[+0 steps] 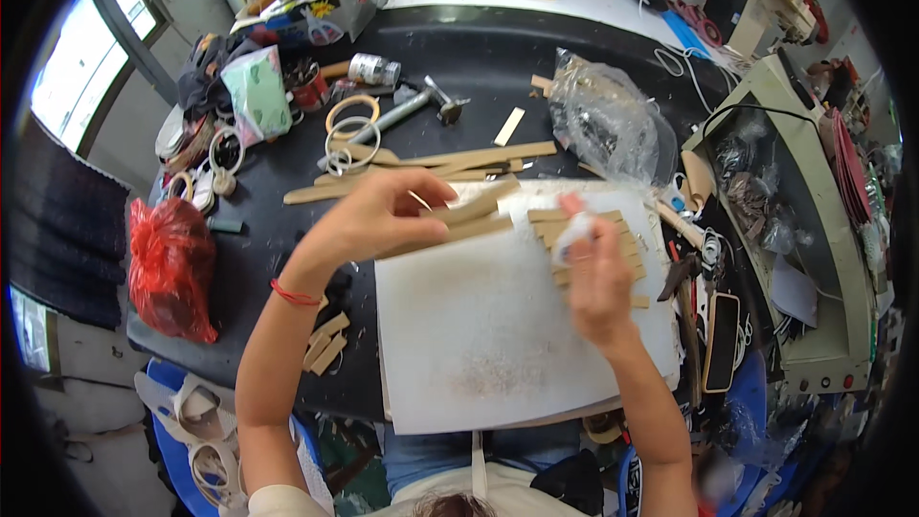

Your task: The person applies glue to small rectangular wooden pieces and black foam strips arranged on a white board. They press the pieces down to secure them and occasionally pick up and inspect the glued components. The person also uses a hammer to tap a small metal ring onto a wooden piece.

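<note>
The left hand (388, 215) has thumb and fingertips pinched on tan strips (485, 227), held by one end over the board, perhaps so their faces stay free. The right hand (601, 278) has its fingers closed around a small white object (579, 228), blurred, with something pink at its tip; what it is cannot be told.

Just beside and partly beneath the right hand, a row of flat tan slats (548, 229) lies edge to edge, probably to keep them orderly and within reach. Under both hands spreads a pale, smooth board (459, 325), scuffed brown near its close edge, likely shielding the black desk (479, 53).

Below the left hand sit short, blocky tan pieces (330, 349). Beyond it lie long, narrow strips (498, 155), thin round rings (354, 132) and a metal hammer-like tool (412, 105). Well left is a knotted, glossy red bag (172, 268); beyond the right hand, a crumpled clear bag (603, 115).
</note>
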